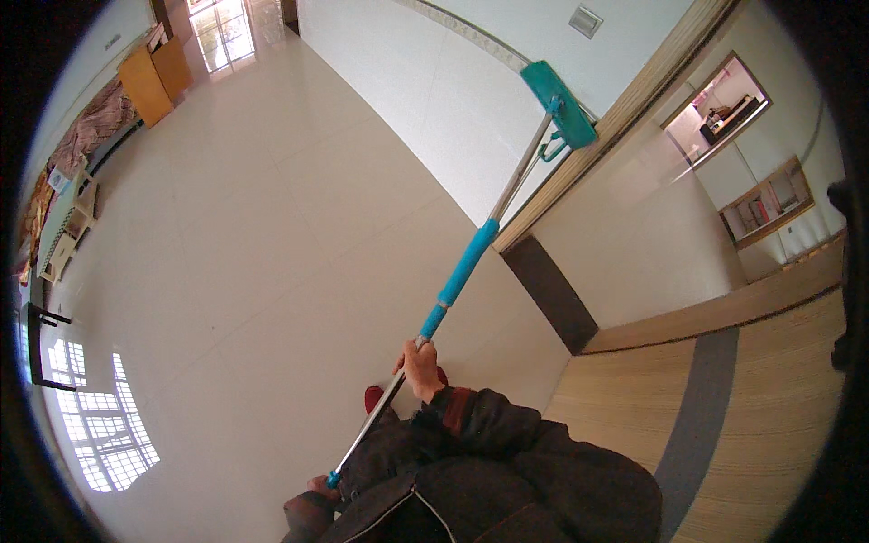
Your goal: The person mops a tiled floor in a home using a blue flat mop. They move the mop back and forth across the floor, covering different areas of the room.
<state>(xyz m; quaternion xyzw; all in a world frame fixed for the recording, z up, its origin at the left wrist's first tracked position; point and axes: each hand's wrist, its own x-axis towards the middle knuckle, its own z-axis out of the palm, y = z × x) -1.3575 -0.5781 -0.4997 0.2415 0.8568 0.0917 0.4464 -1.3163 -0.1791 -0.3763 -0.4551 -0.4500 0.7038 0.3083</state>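
A flat mop with a metal pole and blue grips (468,263) runs diagonally across the view. My right hand (419,367) is closed around its pole just below the lower blue grip. Down at the pole's blue end cap (333,479), my left hand (322,486) holds on, partly hidden by the sleeve. The mop's green rectangular head (559,105) is raised at the far end, in front of the white wall beside the wooden door frame. Whether the head touches the wall or frame, I cannot tell.
A wooden door frame (611,112) borders a doorway at right, with a dark threshold strip (551,293) and a wood-grain door (624,387). A light switch (585,22) is on the wall. Along the left stand a wooden cabinet (146,85) and a pale table (62,254) on glossy tiles.
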